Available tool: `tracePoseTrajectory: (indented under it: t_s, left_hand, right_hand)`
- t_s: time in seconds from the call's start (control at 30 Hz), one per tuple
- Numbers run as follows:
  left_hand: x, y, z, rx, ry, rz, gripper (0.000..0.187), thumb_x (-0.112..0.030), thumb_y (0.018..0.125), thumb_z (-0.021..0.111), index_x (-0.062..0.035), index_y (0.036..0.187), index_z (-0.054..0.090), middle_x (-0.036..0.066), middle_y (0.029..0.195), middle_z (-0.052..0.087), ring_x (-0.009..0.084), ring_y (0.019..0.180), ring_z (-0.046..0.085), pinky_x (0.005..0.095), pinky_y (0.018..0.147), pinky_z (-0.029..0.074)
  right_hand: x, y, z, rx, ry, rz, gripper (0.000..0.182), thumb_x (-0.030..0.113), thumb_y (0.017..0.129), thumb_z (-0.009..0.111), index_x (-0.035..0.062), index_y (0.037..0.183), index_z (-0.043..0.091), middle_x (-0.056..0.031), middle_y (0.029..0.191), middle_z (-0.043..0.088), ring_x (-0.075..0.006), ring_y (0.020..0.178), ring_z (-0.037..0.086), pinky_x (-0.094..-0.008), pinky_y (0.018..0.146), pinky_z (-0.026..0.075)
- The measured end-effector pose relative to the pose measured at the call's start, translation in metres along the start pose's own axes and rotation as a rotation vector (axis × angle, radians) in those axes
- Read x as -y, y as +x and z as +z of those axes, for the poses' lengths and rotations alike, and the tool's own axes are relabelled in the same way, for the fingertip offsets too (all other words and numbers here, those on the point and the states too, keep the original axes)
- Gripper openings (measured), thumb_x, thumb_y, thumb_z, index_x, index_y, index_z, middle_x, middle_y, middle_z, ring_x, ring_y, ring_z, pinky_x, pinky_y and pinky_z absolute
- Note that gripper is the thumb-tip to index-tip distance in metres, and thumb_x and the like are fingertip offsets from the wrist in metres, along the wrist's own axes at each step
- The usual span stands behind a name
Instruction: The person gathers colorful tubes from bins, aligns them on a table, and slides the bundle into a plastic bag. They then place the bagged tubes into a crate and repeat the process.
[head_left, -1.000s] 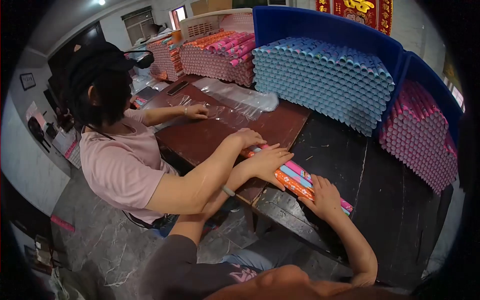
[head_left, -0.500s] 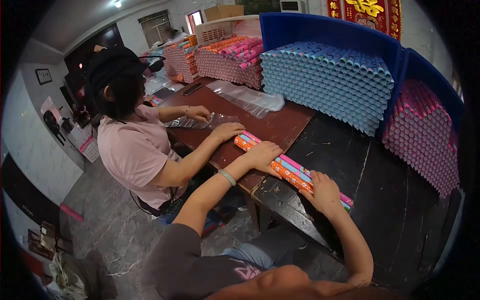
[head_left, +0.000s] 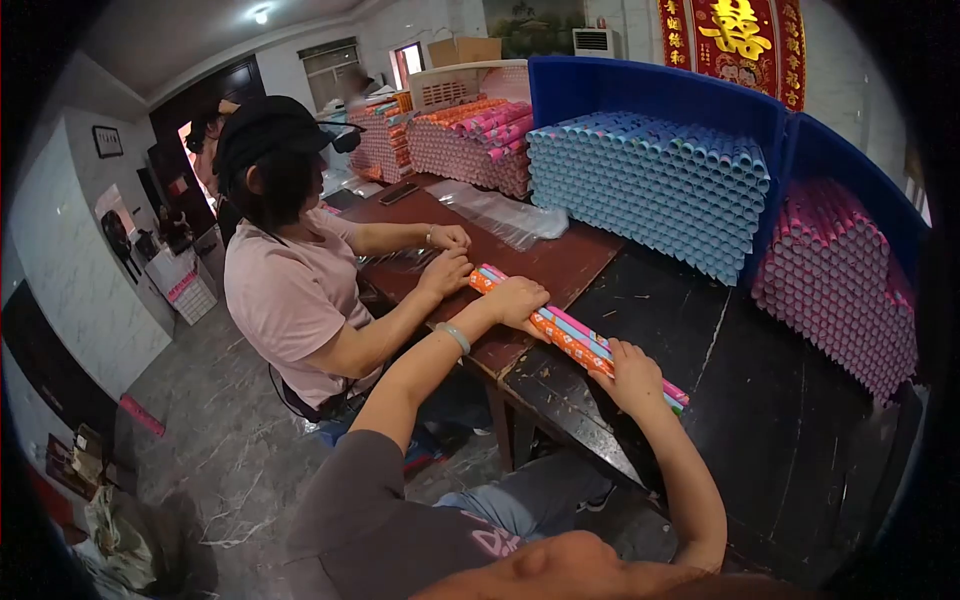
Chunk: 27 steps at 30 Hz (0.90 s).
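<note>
My left hand point(head_left: 517, 299) lies flat over the near end of a bundle of paper rolls point(head_left: 575, 343), fingers spread and pressing, not curled round. My right hand point(head_left: 632, 376) rests on the far end, fingers loosely bent over it. The bundle lies across the worktop point(head_left: 760, 400). Just past my left fingers, the co-worker's hands point(head_left: 447, 255) are at a plastic sleeve point(head_left: 400, 262). Beyond, blue rolls point(head_left: 650, 185) stacked in a blue crate point(head_left: 650, 85).
</note>
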<state>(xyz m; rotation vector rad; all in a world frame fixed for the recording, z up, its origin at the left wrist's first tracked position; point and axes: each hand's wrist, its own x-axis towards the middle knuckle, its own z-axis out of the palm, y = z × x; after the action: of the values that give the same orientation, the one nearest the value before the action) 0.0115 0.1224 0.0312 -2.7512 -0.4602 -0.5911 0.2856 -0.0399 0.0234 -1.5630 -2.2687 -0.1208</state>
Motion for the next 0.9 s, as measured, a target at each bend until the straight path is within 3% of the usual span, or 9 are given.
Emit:
tracePoseTrajectory:
  t_s: [0.07, 0.27, 0.6, 0.9]
  left_hand:
    - [0.003, 0.005, -0.005, -0.044, 0.041, 0.035, 0.069, -0.070, 0.062, 0.072, -0.0047, 0.071, 0.052, 0.013, 0.067, 0.057, 0.0325, 0.064, 0.060, 0.0407, 0.060, 0.049]
    - [0.001, 0.025, -0.051, -0.012, 0.125, 0.080, 0.068, -0.068, 0.060, 0.074, -0.0043, 0.071, 0.054, 0.013, 0.066, 0.057, 0.0333, 0.064, 0.060, 0.0416, 0.058, 0.048]
    - [-0.011, 0.018, -0.065, 0.092, 0.189, -0.005, 0.067, -0.069, 0.063, 0.071, -0.0043, 0.075, 0.055, 0.013, 0.070, 0.059, 0.0334, 0.068, 0.062, 0.0414, 0.063, 0.050]
    - [-0.011, 0.019, -0.067, 0.117, 0.200, 0.007, 0.066, -0.067, 0.065, 0.071, -0.0037, 0.076, 0.055, 0.014, 0.071, 0.059, 0.0336, 0.069, 0.063, 0.0418, 0.064, 0.050]
  right_hand:
    - [-0.001, -0.001, 0.001, -0.036, 0.009, -0.013, 0.066, 0.043, 0.079, 0.071, 0.0005, 0.126, 0.051, -0.0157, 0.114, 0.061, -0.0306, 0.103, 0.061, -0.0390, 0.086, 0.050]
    - [-0.002, 0.002, -0.007, -0.172, 0.071, -0.047, 0.064, 0.039, 0.080, 0.072, -0.0001, 0.125, 0.051, -0.0158, 0.114, 0.061, -0.0311, 0.102, 0.060, -0.0394, 0.085, 0.050]
    - [-0.001, 0.002, -0.004, -0.220, 0.101, -0.096, 0.064, 0.038, 0.079, 0.073, 0.0004, 0.126, 0.051, -0.0158, 0.112, 0.061, -0.0316, 0.100, 0.060, -0.0395, 0.085, 0.050]
    - [0.004, 0.002, -0.013, -0.117, 0.092, -0.041, 0.066, 0.039, 0.079, 0.073, 0.0014, 0.127, 0.049, -0.0151, 0.112, 0.061, -0.0306, 0.102, 0.060, -0.0393, 0.085, 0.050]
